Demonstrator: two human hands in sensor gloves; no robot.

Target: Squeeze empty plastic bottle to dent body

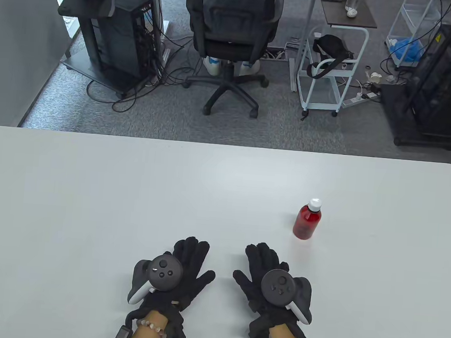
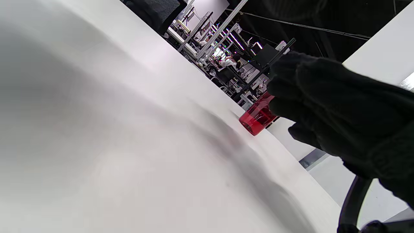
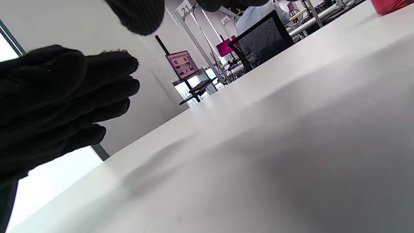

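In the table view, my left hand point(image 1: 178, 268) and my right hand point(image 1: 265, 279) both lie flat on the white table point(image 1: 90, 205), palms down, near its front edge and just beside each other. The fingers of both are stretched out and they hold nothing. The small red translucent plastic bottle with a white cap point(image 1: 306, 219) stands upright on the table, ahead of my right hand and a little to its right, apart from it. Its body looks round and smooth, with no dent that I can see.

In the left wrist view, I see my right hand point(image 2: 330, 113) as a dark glove at the right side, and behind its fingertips the lower part of the bottle point(image 2: 257, 118) stands on the table point(image 2: 113, 145). The glove covers the upper part, but from the table view I judge this is only overlap, not touch.

In the right wrist view, my left hand point(image 3: 61, 100) is at the left with fingers extended and close together. Only the red bottom of the bottle point(image 3: 388, 5) shows at the top right corner.

I judge that the task is not yet begun: reaching, gripping the body and squeezing it are all left to do. My right hand is the nearer one.
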